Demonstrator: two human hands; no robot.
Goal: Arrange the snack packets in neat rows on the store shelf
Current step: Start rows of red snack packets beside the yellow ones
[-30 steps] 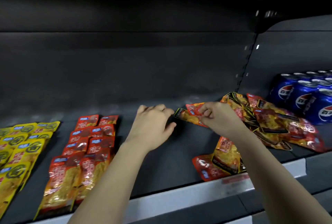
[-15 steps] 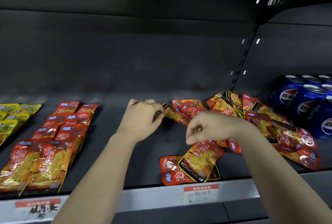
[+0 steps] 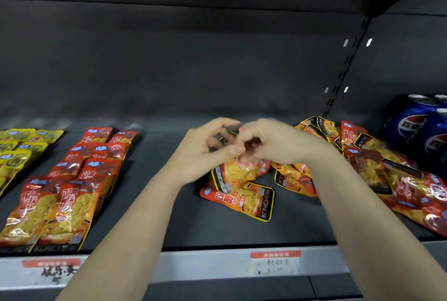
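Note:
My left hand (image 3: 205, 148) and my right hand (image 3: 273, 143) meet over the middle of the dark shelf (image 3: 154, 204). Both pinch the top of an orange snack packet (image 3: 242, 170), which hangs a little above the shelf; my fingers hide its upper edge. Another orange packet (image 3: 251, 201) lies flat just below it. A loose heap of red and orange packets (image 3: 377, 165) spreads to the right. Two neat rows of red-orange packets (image 3: 79, 180) lie on the left.
Yellow packets (image 3: 17, 153) sit in rows at the far left. Blue soda cans (image 3: 420, 129) stand at the back right. The shelf's front rail (image 3: 205, 264) carries price labels. A slotted upright (image 3: 343, 68) divides the back wall.
My right hand moved up and left to meet my left hand, and both now pinch one packet. The view has shifted slightly to the left.

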